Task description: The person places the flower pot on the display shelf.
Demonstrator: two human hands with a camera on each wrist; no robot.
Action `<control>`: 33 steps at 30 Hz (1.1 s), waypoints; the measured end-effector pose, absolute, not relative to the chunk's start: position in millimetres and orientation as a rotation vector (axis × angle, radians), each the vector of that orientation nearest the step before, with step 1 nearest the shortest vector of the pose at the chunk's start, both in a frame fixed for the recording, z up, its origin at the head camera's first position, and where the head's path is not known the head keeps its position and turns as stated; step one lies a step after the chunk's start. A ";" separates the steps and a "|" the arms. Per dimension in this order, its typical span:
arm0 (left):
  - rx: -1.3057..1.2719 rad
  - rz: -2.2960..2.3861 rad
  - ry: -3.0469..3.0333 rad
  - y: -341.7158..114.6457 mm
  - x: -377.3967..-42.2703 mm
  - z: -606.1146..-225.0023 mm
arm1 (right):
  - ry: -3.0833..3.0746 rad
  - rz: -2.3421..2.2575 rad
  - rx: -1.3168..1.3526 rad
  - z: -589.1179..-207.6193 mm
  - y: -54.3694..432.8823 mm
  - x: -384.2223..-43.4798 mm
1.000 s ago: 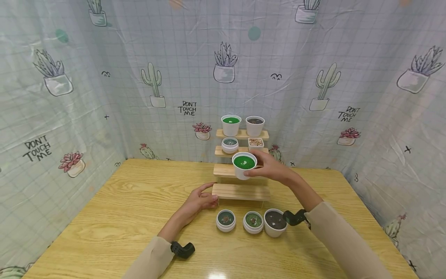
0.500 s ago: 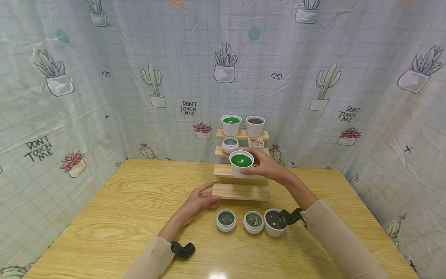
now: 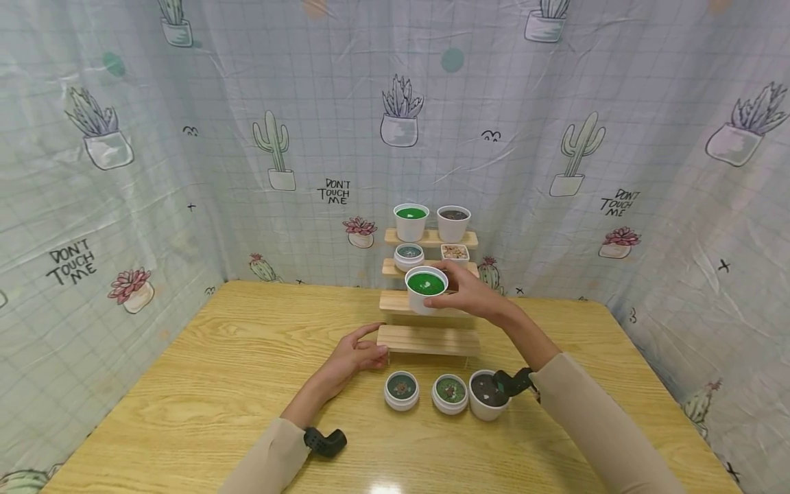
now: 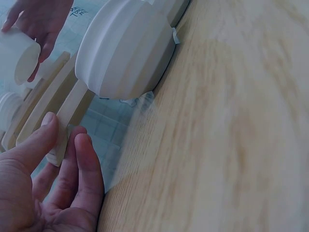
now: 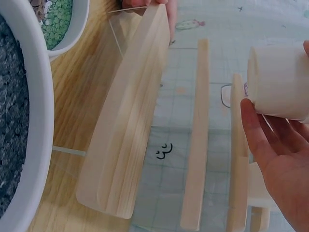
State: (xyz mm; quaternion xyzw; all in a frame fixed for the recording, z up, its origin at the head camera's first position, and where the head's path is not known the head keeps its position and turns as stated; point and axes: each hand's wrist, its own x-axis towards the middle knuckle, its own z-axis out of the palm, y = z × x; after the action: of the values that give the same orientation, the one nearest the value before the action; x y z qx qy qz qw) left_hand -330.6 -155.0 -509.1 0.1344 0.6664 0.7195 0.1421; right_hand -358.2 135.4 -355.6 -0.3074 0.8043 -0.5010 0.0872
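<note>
My right hand (image 3: 474, 296) holds a white pot with a green filling (image 3: 426, 302), thumb near and fingers on its far side. In the head view the pot overlaps the third step up of a tiered wooden stand (image 3: 428, 339); the right wrist view shows its white base (image 5: 277, 82) raised off the steps, the other fingers partly hidden. My left hand (image 3: 348, 359) grips the left end of the stand's lowest step. In the left wrist view the thumb (image 4: 48, 121) presses its top edge and fingers curl beneath.
The top step bears a green-filled pot (image 3: 411, 225) and a dark-filled pot (image 3: 453, 226). Below stand a round pot (image 3: 409, 259) and a square pot (image 3: 455, 254). On the table (image 3: 247, 357), before the stand, are two low round pots (image 3: 401, 392) and a taller dark-filled pot (image 3: 487, 398).
My right hand has shifted the green-filled pot slightly left and up in front of the stand, then nearly stopped. My left hand keeps its place on the lowest step.
</note>
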 end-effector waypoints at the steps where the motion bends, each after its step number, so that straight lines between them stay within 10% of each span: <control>1: 0.385 2.080 1.922 -154.9 -330.7 -509.2 | 2.396 -1.489 -0.919 -356.0 134.7 -358.7; 33: 0.375 2.061 1.928 -155.1 -332.1 -508.8 | 2.447 -1.486 -0.884 -369.3 118.7 -365.0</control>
State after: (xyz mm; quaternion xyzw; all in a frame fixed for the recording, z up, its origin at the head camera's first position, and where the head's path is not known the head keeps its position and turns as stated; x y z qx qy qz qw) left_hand -332.1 -155.1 -508.8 0.1303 0.6698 0.7162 0.1468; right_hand -365.0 118.7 -369.3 -0.2944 0.8145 -0.4947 0.0726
